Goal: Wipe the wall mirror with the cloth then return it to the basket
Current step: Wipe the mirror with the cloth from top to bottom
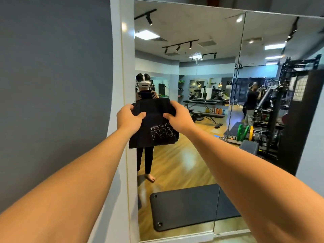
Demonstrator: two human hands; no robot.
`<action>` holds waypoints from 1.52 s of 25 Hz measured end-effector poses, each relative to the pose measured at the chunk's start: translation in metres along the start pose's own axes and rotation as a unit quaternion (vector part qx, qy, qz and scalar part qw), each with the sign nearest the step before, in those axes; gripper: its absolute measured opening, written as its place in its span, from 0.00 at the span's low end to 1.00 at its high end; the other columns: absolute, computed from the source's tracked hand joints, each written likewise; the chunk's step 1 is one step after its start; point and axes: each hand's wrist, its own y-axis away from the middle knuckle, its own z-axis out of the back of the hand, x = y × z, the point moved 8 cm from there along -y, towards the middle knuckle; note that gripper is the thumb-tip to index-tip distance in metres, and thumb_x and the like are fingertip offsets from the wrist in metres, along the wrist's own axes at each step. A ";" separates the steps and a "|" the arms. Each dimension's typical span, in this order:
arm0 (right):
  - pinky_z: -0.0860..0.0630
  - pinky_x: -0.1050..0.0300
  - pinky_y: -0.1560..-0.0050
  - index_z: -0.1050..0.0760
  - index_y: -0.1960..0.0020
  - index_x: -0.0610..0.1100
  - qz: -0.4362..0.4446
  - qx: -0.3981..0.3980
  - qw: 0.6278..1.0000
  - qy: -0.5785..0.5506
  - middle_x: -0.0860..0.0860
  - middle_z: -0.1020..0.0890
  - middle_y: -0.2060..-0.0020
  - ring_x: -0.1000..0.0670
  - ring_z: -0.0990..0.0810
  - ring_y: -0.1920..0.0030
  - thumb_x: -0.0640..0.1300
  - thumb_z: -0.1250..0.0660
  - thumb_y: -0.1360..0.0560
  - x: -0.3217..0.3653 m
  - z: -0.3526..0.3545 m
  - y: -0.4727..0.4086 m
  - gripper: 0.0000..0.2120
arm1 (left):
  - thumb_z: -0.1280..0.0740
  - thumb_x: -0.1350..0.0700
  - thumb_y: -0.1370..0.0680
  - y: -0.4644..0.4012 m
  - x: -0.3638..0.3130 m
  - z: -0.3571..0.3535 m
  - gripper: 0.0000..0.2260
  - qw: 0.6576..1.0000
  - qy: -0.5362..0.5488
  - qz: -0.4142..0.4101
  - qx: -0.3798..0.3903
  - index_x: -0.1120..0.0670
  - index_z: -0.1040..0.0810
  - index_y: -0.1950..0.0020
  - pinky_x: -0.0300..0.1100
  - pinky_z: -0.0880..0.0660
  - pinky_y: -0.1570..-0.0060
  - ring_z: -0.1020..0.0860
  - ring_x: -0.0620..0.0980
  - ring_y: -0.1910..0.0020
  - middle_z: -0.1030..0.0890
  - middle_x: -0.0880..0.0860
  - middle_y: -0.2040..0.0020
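Note:
A black cloth (154, 130) with pale upside-down lettering hangs spread in front of the wall mirror (192, 85), near the mirror's left edge. My left hand (128, 117) grips the cloth's upper left corner. My right hand (178, 115) grips its upper right corner. Both arms are stretched forward at chest height. Whether the cloth touches the glass I cannot tell. No basket is in view.
The mirror's white frame (127, 102) borders a grey wall (52, 85) on the left. A vertical seam (235, 95) splits the mirror into two panels. The glass reflects a wooden floor, a dark exercise mat, benches, a weight rack and another person.

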 end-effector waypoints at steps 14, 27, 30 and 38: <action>0.31 0.55 0.36 0.29 0.29 0.42 0.045 -0.007 0.994 0.095 0.45 0.26 0.35 0.44 0.27 0.34 0.40 0.33 0.19 -0.135 -0.025 -0.167 0.19 | 0.26 0.53 0.23 -0.160 0.026 -0.130 0.09 0.998 -0.033 -0.049 -0.023 0.53 0.23 0.47 0.44 0.27 0.51 0.22 0.51 0.51 0.20 0.50 0.50; 0.30 0.43 0.39 0.27 0.31 0.45 0.197 -0.141 0.953 0.184 0.45 0.22 0.41 0.41 0.31 0.39 0.46 0.33 0.20 -0.141 -0.022 -0.399 0.18 | 0.29 0.52 0.21 -0.367 -0.019 -0.156 0.15 0.960 -0.082 -0.217 -0.155 0.58 0.22 0.39 0.39 0.31 0.47 0.26 0.47 0.48 0.22 0.51 0.46; 0.32 0.47 0.39 0.28 0.31 0.48 0.243 -0.188 0.925 0.221 0.46 0.25 0.40 0.42 0.30 0.39 0.48 0.29 0.23 -0.122 -0.019 -0.423 0.22 | 0.29 0.53 0.21 -0.382 -0.030 -0.150 0.15 0.943 -0.090 -0.228 -0.226 0.58 0.25 0.37 0.37 0.32 0.46 0.29 0.44 0.46 0.25 0.51 0.44; 0.21 0.48 0.60 0.30 0.39 0.46 0.341 -0.180 0.899 0.208 0.45 0.27 0.47 0.43 0.25 0.50 0.33 0.24 0.36 -0.128 -0.083 -0.424 0.29 | 0.24 0.59 0.27 -0.390 0.004 -0.173 0.19 0.872 -0.238 -0.300 -0.306 0.56 0.32 0.45 0.49 0.26 0.55 0.28 0.57 0.49 0.29 0.58 0.47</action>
